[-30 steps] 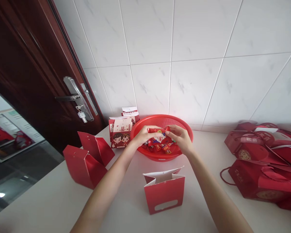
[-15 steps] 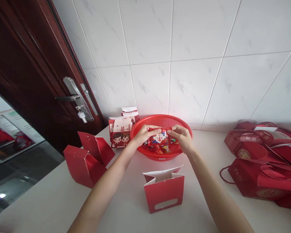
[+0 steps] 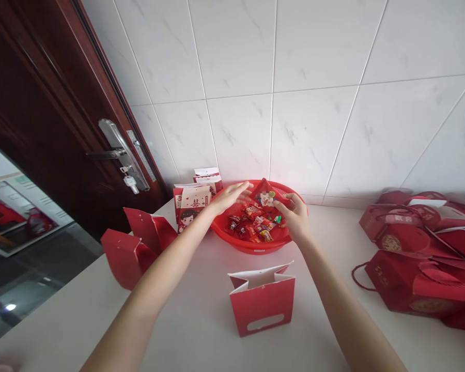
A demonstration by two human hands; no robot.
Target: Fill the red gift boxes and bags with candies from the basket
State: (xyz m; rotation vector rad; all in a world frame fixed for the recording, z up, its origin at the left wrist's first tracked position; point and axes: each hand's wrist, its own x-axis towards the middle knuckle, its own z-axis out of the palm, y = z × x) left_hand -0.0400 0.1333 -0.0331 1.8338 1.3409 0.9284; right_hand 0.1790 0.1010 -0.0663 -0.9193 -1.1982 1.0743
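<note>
Above the right part of a red plastic basket [image 3: 251, 249], my right hand [image 3: 295, 214] pinches a red candy packet [image 3: 267, 197] with a pale printed design. My left hand [image 3: 232, 197] is over the basket's left side, fingers stretched out and holding nothing. Several small wrapped candies [image 3: 251, 227] lie in the bottom of the basket. Nearer to me, between my forearms, a red paper gift bag [image 3: 262, 305] stands upright with its top open and an oval cutout low on its front.
Two red paper bags [image 3: 124, 256] stand at the left, close to my left forearm. Printed gift boxes [image 3: 194, 204] stand behind, beside the basket. Red boxes with cord handles [image 3: 418, 284] are piled at the right. A door [image 3: 54, 93] and a tiled wall [image 3: 313, 129] bound the table.
My left hand has let go of the packet and moved up and left, its fingers opening. The packet, now only in my right hand, has tilted and risen slightly, showing more candies below.
</note>
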